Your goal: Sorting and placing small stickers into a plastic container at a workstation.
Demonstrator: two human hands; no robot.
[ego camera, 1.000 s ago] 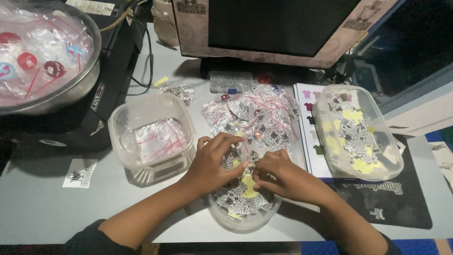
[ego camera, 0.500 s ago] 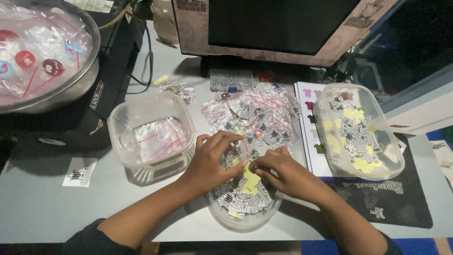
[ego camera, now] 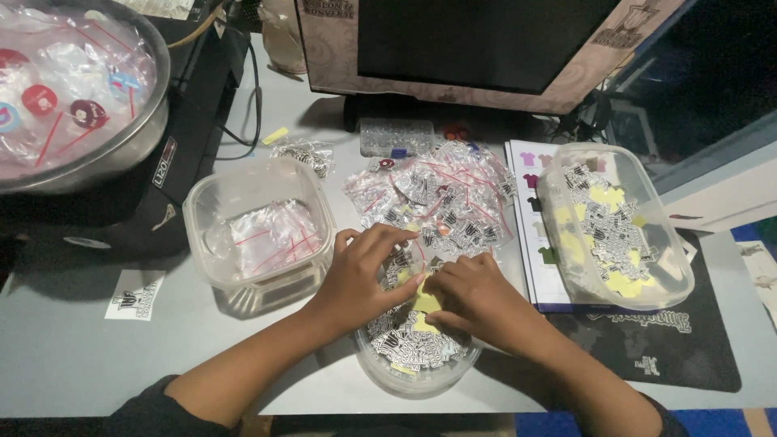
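Item: small round clear bowl (ego camera: 413, 380) at the near edge of the grey worktop (ego camera: 73, 356), filled with black-and-white printed stickers (ego camera: 409, 344) and yellow backing scraps.

We noted both hands still over this bowl. Compared with half a second and a second before, they had barely shifted; the yellow piece (ego camera: 426, 301) now sat squarely between them.

Left hand (ego camera: 360, 279): fingers curled, grip pinching the yellow piece at its left edge.
Right hand (ego camera: 477, 295): grip likewise closed on the same piece from the right.

We judged the sorting work to be going on inside the bowl, nothing lifted out yet.

Adjacent: square clear tub (ego camera: 259, 231) holding small zip bags, left; loose heap of bagged stickers (ego camera: 437, 198) behind; oblong tub (ego camera: 615, 226) of stickers, right.
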